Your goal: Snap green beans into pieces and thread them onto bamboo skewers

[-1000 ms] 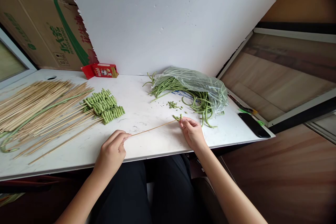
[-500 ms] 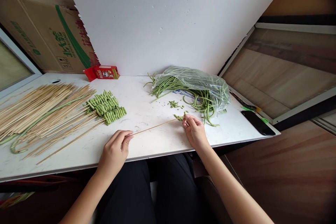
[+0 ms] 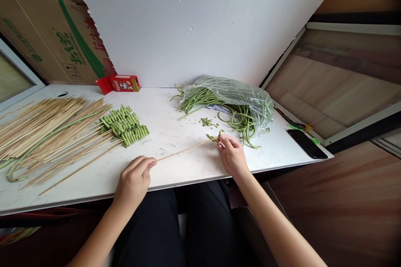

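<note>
My left hand (image 3: 135, 175) pinches one end of a thin bamboo skewer (image 3: 183, 150) near the table's front edge. At the skewer's other end my right hand (image 3: 231, 152) is closed on a short piece of green bean (image 3: 220, 134). Other cut bean pieces (image 3: 212, 137) lie beside those fingertips; whether they are on the skewer I cannot tell. Left of centre lie finished-looking skewers of packed bean pieces (image 3: 125, 124), stacked together. Behind my right hand a clear plastic bag (image 3: 233, 87) holds long green beans (image 3: 200, 102), several spilling out of it.
Many bare bamboo skewers (image 3: 40, 121) cover the left of the white table (image 3: 175, 175), with a long bean across them. A red box (image 3: 125, 83) stands at the back. Small bean scraps (image 3: 206, 122) lie mid-table. A black phone (image 3: 307, 144) and scissors (image 3: 291, 121) are at the right.
The whole view has shifted slightly. Both hands keep nearly the same position and grip on the skewer and the bean piece.
</note>
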Demonstrator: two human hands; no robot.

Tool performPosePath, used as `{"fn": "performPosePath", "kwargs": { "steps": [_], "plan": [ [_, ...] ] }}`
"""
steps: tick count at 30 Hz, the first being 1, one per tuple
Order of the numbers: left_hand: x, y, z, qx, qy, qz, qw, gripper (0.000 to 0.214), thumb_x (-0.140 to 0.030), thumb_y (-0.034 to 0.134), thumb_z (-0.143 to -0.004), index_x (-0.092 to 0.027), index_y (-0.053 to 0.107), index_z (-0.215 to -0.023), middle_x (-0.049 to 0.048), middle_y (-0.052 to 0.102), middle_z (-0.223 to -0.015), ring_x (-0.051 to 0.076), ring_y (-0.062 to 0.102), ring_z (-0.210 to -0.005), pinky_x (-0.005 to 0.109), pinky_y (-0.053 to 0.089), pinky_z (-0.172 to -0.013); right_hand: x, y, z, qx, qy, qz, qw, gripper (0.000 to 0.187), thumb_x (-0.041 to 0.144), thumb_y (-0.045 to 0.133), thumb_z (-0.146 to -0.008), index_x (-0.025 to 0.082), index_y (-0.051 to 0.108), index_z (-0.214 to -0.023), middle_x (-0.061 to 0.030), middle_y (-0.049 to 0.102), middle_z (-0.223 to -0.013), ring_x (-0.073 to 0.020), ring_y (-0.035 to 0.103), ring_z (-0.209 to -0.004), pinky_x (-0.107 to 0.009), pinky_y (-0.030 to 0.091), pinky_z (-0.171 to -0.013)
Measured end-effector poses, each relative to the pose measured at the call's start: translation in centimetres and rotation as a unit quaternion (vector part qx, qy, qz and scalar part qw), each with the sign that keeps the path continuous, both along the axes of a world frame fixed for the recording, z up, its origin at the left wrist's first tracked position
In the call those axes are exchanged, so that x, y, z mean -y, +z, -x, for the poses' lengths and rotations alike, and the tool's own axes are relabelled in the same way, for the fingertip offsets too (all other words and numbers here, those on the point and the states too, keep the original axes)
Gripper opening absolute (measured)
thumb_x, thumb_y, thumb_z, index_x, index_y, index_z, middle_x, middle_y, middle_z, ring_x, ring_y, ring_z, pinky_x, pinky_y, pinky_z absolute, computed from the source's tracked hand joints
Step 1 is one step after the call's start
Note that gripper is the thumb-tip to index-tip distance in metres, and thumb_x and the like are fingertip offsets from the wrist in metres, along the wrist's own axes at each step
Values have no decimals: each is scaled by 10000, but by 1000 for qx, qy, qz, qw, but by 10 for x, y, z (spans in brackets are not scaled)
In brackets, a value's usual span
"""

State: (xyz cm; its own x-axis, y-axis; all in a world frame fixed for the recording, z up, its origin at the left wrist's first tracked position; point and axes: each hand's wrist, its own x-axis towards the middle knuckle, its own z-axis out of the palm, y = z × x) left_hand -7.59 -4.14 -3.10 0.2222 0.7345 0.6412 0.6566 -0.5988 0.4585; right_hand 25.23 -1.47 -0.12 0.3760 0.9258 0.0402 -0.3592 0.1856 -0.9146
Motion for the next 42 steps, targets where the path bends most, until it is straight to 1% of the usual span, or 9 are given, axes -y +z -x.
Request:
{"fn": "performPosePath", "kwargs": {
  "steps": [8, 11, 22, 26, 29, 32, 35, 38, 42],
  "plan": [
    [2, 0, 2, -15, 7, 36, 999, 430, 61, 376, -818, -177, 692, -985, 31, 731, -927, 160, 719, -819, 261, 571, -810, 1, -1, 0, 29, 15, -16, 999, 314, 478, 973, -685, 223, 832, -802, -10, 661, -720, -167, 578, -740, -366, 512, -808],
    [2, 2, 2, -20, 8, 44, 999, 426, 53, 375, -799, -182, 688, -968, 30, 736, -929, 161, 721, -803, 257, 570, -794, 1, -4, -1, 45, 15, -20, 999, 299, 485, 956, -710, 234, 833, -815, -18, 683, -743, -177, 594, -756, -366, 509, -799],
    [2, 5, 2, -73, 25, 64, 995, 268, -55, 439, -924, -214, 651, -883, 20, 760, -878, 190, 745, -821, 279, 537, -723, 8, -6, 2, 136, 30, -40, 989, 234, 475, 873, -829, 254, 801, -795, -41, 722, -841, -219, 642, -865, -373, 514, -852],
    [1, 2, 2, -79, 14, 66, 995, 268, -91, 438, -989, -219, 673, -971, 26, 784, -931, 191, 760, -860, 274, 548, -740, 8, -3, 1, 136, 25, -36, 990, 251, 478, 872, -833, 243, 791, -796, -42, 711, -844, -214, 633, -856, -370, 510, -844],
    [1, 1, 1, -55, 19, 61, 996, 174, -232, 520, -1060, -222, 678, -1131, 34, 796, -986, 190, 761, -844, 275, 561, -756, 7, 0, 0, 127, -3, -20, 992, 276, 494, 866, -838, 230, 790, -821, -32, 682, -793, -200, 609, -806, -366, 509, -829],
    [2, 1, -1, -30, 25, 48, 998, 130, -329, 606, -1058, -221, 678, -1048, 30, 789, -941, 177, 739, -773, 271, 556, -735, 5, 1, -1, 110, -15, -13, 994, 288, 502, 864, -839, 223, 792, -833, -14, 645, -754, -180, 578, -765, -356, 501, -820],
    [2, 2, 0, -17, 12, 29, 999, 149, -295, 604, -1061, -215, 674, -957, 34, 791, -922, 177, 749, -805, 269, 564, -760, 5, 1, 0, 99, -8, -18, 995, 273, 486, 871, -840, 222, 798, -844, -7, 633, -753, -170, 563, -759, -347, 492, -820],
    [3, 2, 1, -13, 0, 31, 999, 139, -250, 577, -1065, -208, 680, -981, 35, 789, -917, 174, 757, -823, 270, 576, -770, 6, 0, 1, 108, -7, -20, 994, 271, 488, 873, -838, 228, 800, -862, -16, 661, -779, -178, 578, -776, -347, 493, -812],
    [3, 2, 3, -19, -14, 37, 999, 202, -166, 489, -1066, -195, 683, -1016, 22, 757, -850, 156, 742, -762, 265, 584, -741, 9, 0, 5, 136, 4, -25, 990, 274, 502, 863, -843, 238, 791, -825, -37, 706, -825, -206, 623, -839, -352, 500, -820]
  ]
}}
